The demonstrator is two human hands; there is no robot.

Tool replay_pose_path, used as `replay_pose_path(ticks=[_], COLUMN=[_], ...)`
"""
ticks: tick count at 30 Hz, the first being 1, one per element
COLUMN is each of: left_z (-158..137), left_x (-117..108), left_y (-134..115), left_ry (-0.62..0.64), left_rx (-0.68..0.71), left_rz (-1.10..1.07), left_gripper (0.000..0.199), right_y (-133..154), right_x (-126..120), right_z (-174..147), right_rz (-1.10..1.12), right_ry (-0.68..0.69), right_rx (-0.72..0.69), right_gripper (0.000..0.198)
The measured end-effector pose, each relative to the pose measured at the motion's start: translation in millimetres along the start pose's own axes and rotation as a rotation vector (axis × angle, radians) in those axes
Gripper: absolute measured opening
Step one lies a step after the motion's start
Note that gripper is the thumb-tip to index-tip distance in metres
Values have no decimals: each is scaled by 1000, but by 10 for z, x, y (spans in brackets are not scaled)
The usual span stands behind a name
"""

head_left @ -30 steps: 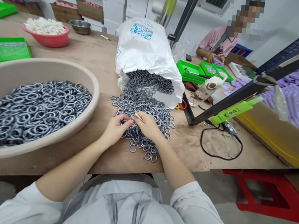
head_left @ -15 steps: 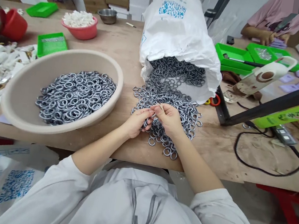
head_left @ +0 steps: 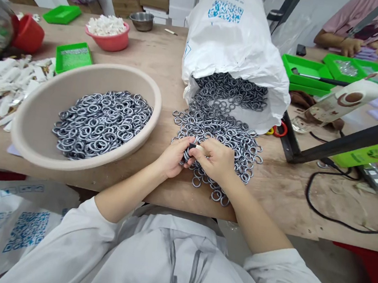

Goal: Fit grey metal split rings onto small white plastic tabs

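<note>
Wooden counter [head_left: 282, 195] runs across the whole view, carrying everything below. White sack [head_left: 236, 45], blue code printed on it, lies on its side beyond the hands, mouth facing the person. Beige basin [head_left: 38, 121] to the left, wide, partly filled with gray rings [head_left: 104, 121]. Loose heap [head_left: 244, 142] of the same rings spills from the sack mouth onto the wood, a few strays near the front edge. Clear bottle [head_left: 340, 105] with pale cap, right of the sack. Red bowl [head_left: 114, 44] of white pieces behind the basin; green tray [head_left: 81, 63] nearer, just beyond the basin's rim.

Left hand [head_left: 175, 156], over the near left side of the heap: fingers curled round several rings. Right hand [head_left: 218, 157] touching or almost touching it, above the heap; thumb and forefinger pinched on a small piece [head_left: 193, 146], dark at one end, pale at the other. Too small to identify. Exact contact between piece and held rings cannot be made out.
</note>
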State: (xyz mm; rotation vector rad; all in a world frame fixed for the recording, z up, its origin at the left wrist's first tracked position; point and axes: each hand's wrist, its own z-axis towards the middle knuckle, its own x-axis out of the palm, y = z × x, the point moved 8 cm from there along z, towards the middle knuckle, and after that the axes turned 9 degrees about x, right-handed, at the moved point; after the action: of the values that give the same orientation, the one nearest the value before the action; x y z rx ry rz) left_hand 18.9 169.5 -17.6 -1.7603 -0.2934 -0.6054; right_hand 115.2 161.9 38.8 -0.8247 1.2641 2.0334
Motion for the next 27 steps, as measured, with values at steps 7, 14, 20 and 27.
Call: replay_pose_path(ticks=[7, 14, 20, 27], left_z=[-59, 43, 67, 61], left_x=[122, -159, -238, -203], left_y=[7, -188, -185, -127], left_ry=[130, -93, -143, -124], left_rx=[-38, 63, 34, 4], left_rz=[-38, -144, -176, -156], left_gripper=[32, 20, 19, 27], right_y=[-483, -518, -414, -468], right_x=[-201, 130, 252, 213], right_z=[151, 232, 224, 194], right_rz=[62, -362, -519, -412], right_ry=[-128, 172, 266, 271], right_rx=[280, 317, 297, 347], right_gripper=[53, 34, 24, 29])
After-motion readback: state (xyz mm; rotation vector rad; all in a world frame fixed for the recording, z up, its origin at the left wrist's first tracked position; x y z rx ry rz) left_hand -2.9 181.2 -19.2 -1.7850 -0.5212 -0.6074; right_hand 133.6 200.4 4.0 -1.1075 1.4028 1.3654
